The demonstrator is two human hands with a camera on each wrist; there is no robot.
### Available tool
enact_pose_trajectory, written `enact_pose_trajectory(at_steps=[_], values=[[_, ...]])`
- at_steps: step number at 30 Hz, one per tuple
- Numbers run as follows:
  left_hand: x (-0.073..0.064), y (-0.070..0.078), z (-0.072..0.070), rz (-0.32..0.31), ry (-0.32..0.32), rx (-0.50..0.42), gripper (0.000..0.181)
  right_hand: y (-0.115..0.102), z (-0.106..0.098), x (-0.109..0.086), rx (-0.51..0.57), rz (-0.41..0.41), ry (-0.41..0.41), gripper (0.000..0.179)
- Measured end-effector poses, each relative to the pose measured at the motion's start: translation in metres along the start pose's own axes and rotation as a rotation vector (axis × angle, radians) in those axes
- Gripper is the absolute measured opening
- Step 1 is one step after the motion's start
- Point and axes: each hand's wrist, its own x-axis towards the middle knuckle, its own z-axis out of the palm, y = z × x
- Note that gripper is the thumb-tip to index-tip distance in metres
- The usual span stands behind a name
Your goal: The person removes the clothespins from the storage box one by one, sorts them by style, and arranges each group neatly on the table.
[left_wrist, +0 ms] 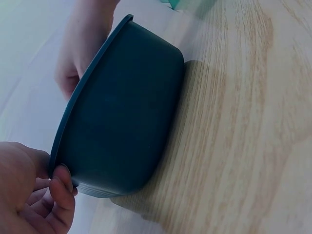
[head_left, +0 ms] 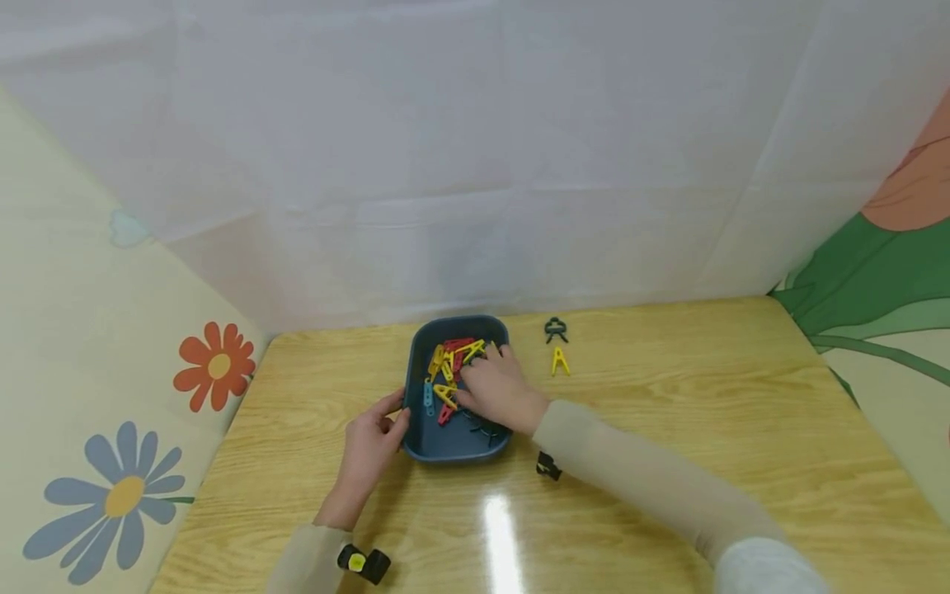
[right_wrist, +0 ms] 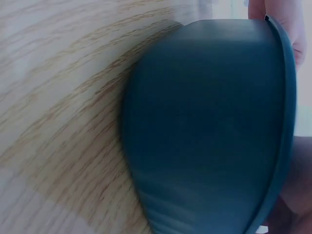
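A dark blue plastic tub (head_left: 454,456) stands on the wooden table with a jumble of small clips in it. My left hand (head_left: 373,441) grips the tub's left rim between thumb and fingers, close up in the left wrist view. Over the tub's right rim reaches my right hand (head_left: 500,389), its fingers down among the clips; I cannot tell whether they pinch one. Beside its thumb lies a yellow clip (head_left: 445,395). A blue clothespin (head_left: 428,396) leans near the left wall, a red clip (head_left: 445,414) lies in the middle, and dark clips (head_left: 486,430) sit under the right hand.
On the table (head_left: 668,396) right of the tub, a dark clip (head_left: 555,330) lies behind a yellow clip (head_left: 560,361). A white cloth (head_left: 475,206) hangs along the table's back edge. Flower-patterned panels stand at both sides.
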Motion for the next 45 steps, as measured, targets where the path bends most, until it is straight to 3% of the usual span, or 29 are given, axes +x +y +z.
enact_pose_trajectory(at_steps=[7, 16, 29, 36, 45], values=[[0.000, -0.001, 0.003, -0.005, -0.008, -0.006, 0.042, -0.008, 0.003, 0.004, 0.017, 0.005, -0.080, 0.047], [0.001, -0.001, 0.004, -0.005, -0.007, -0.011, 0.042, -0.007, 0.007, 0.005, 0.036, 0.030, -0.077, 0.040], [0.001, -0.003, 0.002, 0.006, 0.006, 0.007, 0.042, 0.018, -0.012, -0.018, 0.160, 0.047, 0.107, 0.033], [0.002, -0.004, 0.002, 0.013, 0.000, 0.013, 0.042, 0.042, -0.023, -0.043, 0.255, 0.082, 0.169, 0.037], [0.002, -0.005, 0.002, 0.025, -0.004, 0.001, 0.041, 0.072, -0.015, -0.078, 0.323, 0.173, 0.219, 0.033]])
